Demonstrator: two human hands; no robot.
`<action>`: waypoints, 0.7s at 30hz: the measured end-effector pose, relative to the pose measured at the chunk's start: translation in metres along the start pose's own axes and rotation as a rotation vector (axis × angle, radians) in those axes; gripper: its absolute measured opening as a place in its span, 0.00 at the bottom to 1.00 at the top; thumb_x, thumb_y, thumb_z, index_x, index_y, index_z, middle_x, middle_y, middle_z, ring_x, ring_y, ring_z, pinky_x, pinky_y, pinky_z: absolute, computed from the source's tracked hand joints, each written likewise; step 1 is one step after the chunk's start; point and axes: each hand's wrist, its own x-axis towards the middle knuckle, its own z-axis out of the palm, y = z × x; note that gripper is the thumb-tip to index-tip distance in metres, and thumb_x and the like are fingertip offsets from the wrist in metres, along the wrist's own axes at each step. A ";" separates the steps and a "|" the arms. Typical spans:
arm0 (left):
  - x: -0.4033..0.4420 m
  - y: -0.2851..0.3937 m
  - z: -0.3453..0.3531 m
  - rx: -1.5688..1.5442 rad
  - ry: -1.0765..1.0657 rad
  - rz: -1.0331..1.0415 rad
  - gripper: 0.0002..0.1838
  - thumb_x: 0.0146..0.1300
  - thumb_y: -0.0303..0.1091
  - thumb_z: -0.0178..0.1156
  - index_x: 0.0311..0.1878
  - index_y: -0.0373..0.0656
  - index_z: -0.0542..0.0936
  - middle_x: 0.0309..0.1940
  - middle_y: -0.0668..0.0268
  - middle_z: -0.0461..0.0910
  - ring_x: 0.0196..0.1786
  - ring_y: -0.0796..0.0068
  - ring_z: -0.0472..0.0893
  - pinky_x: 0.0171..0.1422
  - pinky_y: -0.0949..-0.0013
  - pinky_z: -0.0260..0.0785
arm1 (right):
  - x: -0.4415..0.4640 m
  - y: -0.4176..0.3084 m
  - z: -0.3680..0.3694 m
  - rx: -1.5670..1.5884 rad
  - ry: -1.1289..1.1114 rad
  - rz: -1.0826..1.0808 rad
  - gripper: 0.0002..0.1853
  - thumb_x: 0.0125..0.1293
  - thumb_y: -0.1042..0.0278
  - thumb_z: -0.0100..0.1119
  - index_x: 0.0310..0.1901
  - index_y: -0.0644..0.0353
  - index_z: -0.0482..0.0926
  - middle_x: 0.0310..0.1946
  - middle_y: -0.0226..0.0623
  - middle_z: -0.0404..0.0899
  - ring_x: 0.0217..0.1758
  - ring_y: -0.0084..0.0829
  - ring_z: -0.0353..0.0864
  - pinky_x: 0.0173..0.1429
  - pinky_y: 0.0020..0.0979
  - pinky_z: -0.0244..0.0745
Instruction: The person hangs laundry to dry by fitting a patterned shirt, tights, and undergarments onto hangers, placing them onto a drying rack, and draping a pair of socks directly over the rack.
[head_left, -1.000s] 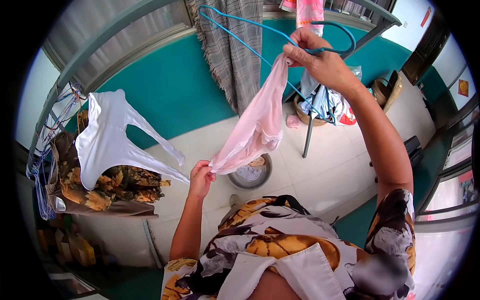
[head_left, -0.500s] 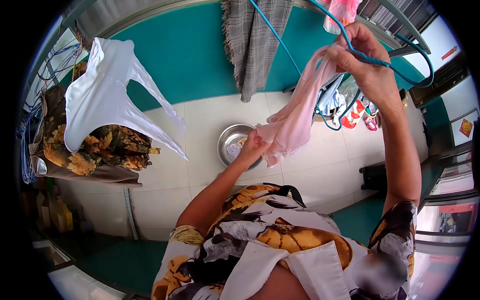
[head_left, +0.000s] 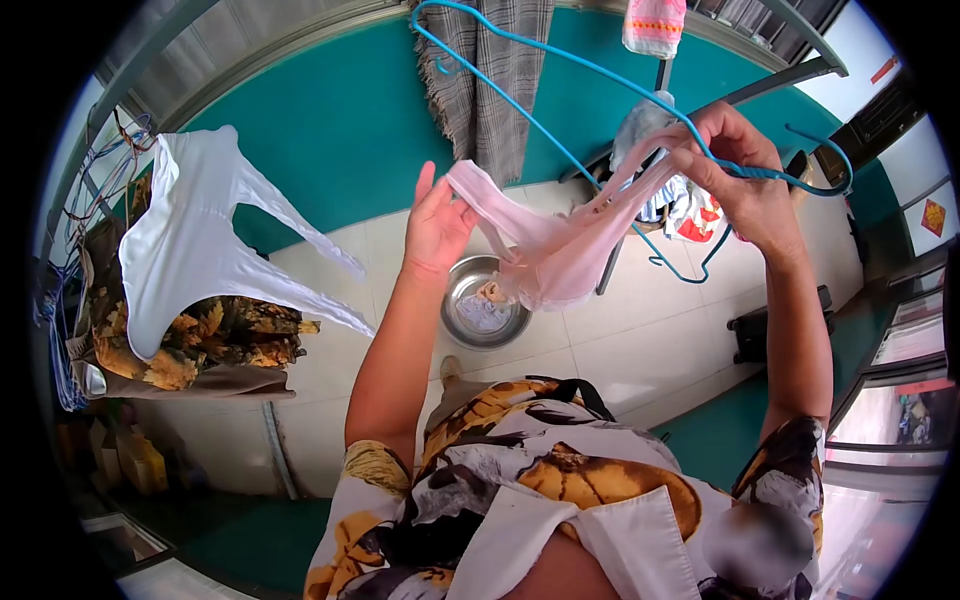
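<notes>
A thin pink garment [head_left: 560, 255] is stretched between my two hands. My left hand [head_left: 440, 225] is at its left end, the garment's edge caught at the thumb side and some fingers raised. My right hand [head_left: 742, 180] is closed around the garment's other end together with the neck of a blue hanger [head_left: 575, 50]. The hanger's long frame reaches to the upper left and its hook points right. Below the garment, a metal basin [head_left: 487, 335] on the floor holds small light-coloured cloths.
A white garment [head_left: 190, 235] hangs at the left over dark patterned clothes [head_left: 190, 340]. A checked grey cloth [head_left: 500, 90] and a pink-and-white towel [head_left: 654, 28] hang ahead. Clothes [head_left: 692, 212] are heaped beyond the hanger. A black case [head_left: 755, 335] stands at the right.
My left hand has moved up and left, spreading the pink garment out sideways. The hanger's long end has swung back into view, and the basin shows more fully.
</notes>
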 end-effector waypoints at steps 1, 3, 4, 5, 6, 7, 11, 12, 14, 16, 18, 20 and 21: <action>0.001 0.021 0.019 0.080 -0.056 0.050 0.29 0.64 0.33 0.44 0.65 0.55 0.45 0.58 0.55 0.61 0.58 0.51 0.65 0.55 0.51 0.65 | -0.004 0.005 -0.002 -0.038 0.048 0.017 0.08 0.56 0.69 0.60 0.28 0.59 0.69 0.25 0.24 0.70 0.30 0.15 0.69 0.37 0.19 0.67; 0.002 0.065 0.055 0.209 -0.165 0.156 0.27 0.64 0.33 0.44 0.65 0.53 0.48 0.59 0.56 0.60 0.60 0.48 0.63 0.56 0.50 0.65 | -0.015 0.023 -0.006 -0.119 0.149 0.096 0.09 0.57 0.69 0.59 0.29 0.61 0.69 0.23 0.25 0.69 0.29 0.16 0.69 0.35 0.19 0.67; 0.002 0.083 0.069 0.262 -0.215 0.212 0.28 0.64 0.32 0.44 0.65 0.52 0.47 0.59 0.55 0.60 0.60 0.46 0.62 0.56 0.49 0.66 | -0.021 0.035 -0.008 -0.115 0.167 0.095 0.09 0.57 0.69 0.59 0.29 0.61 0.69 0.23 0.25 0.69 0.29 0.16 0.69 0.35 0.19 0.67; 0.003 0.098 0.081 0.375 -0.227 0.248 0.29 0.64 0.32 0.44 0.66 0.51 0.45 0.59 0.54 0.59 0.60 0.47 0.63 0.56 0.49 0.65 | -0.027 0.048 -0.010 -0.113 0.230 0.155 0.09 0.57 0.69 0.59 0.29 0.61 0.69 0.23 0.25 0.69 0.28 0.16 0.68 0.34 0.19 0.66; 0.004 0.110 0.091 0.488 -0.241 0.288 0.30 0.64 0.32 0.44 0.66 0.51 0.44 0.59 0.53 0.59 0.60 0.47 0.63 0.56 0.49 0.65 | -0.032 0.061 -0.011 -0.109 0.293 0.213 0.09 0.57 0.69 0.59 0.29 0.61 0.68 0.23 0.25 0.69 0.28 0.16 0.68 0.33 0.20 0.66; 0.005 0.118 0.100 0.568 -0.228 0.312 0.31 0.64 0.31 0.44 0.66 0.50 0.43 0.59 0.52 0.59 0.59 0.49 0.65 0.55 0.50 0.67 | -0.037 0.072 -0.011 -0.115 0.311 0.176 0.09 0.58 0.67 0.58 0.30 0.60 0.68 0.22 0.25 0.68 0.27 0.15 0.65 0.31 0.19 0.63; 0.008 0.119 0.125 0.790 -0.272 0.303 0.34 0.62 0.25 0.45 0.67 0.48 0.41 0.57 0.53 0.61 0.52 0.54 0.72 0.49 0.55 0.72 | -0.050 0.089 -0.011 0.148 0.354 0.127 0.13 0.62 0.59 0.52 0.29 0.61 0.69 0.22 0.25 0.68 0.28 0.16 0.64 0.32 0.18 0.60; 0.009 0.117 0.127 0.802 -0.278 0.304 0.34 0.62 0.25 0.45 0.67 0.48 0.41 0.57 0.53 0.61 0.52 0.54 0.72 0.49 0.55 0.72 | -0.052 0.087 -0.012 0.156 0.363 0.122 0.13 0.62 0.59 0.52 0.29 0.61 0.69 0.22 0.25 0.68 0.28 0.16 0.64 0.32 0.18 0.60; 0.011 0.114 0.131 0.847 -0.318 0.264 0.34 0.60 0.23 0.44 0.67 0.47 0.42 0.57 0.52 0.61 0.50 0.54 0.74 0.49 0.58 0.73 | -0.056 0.078 -0.014 0.100 0.221 0.167 0.16 0.63 0.57 0.50 0.26 0.61 0.72 0.22 0.27 0.69 0.28 0.18 0.64 0.33 0.20 0.61; 0.010 0.111 0.137 0.841 -0.315 0.249 0.34 0.58 0.21 0.42 0.67 0.47 0.43 0.57 0.52 0.62 0.46 0.55 0.76 0.47 0.60 0.74 | -0.056 0.063 -0.015 0.090 0.122 0.171 0.18 0.63 0.56 0.49 0.25 0.62 0.73 0.21 0.29 0.69 0.27 0.20 0.64 0.34 0.23 0.62; 0.008 0.110 0.137 0.809 -0.337 0.169 0.33 0.58 0.20 0.41 0.66 0.46 0.44 0.55 0.52 0.65 0.44 0.56 0.77 0.45 0.61 0.74 | -0.056 0.064 -0.016 0.122 0.047 0.216 0.18 0.63 0.56 0.50 0.25 0.63 0.74 0.20 0.28 0.69 0.27 0.21 0.65 0.33 0.23 0.62; 0.003 0.104 0.139 0.793 -0.346 0.129 0.32 0.58 0.20 0.41 0.66 0.45 0.46 0.54 0.52 0.67 0.43 0.57 0.78 0.43 0.63 0.74 | -0.053 0.061 -0.018 0.119 -0.021 0.229 0.18 0.63 0.56 0.50 0.24 0.63 0.74 0.20 0.28 0.68 0.27 0.21 0.65 0.32 0.23 0.62; 0.002 0.101 0.139 0.814 -0.372 0.052 0.32 0.58 0.21 0.42 0.66 0.45 0.47 0.54 0.53 0.67 0.43 0.59 0.78 0.43 0.64 0.74 | -0.053 0.059 -0.018 0.113 -0.094 0.247 0.18 0.62 0.55 0.51 0.24 0.63 0.74 0.20 0.28 0.68 0.26 0.21 0.64 0.31 0.24 0.62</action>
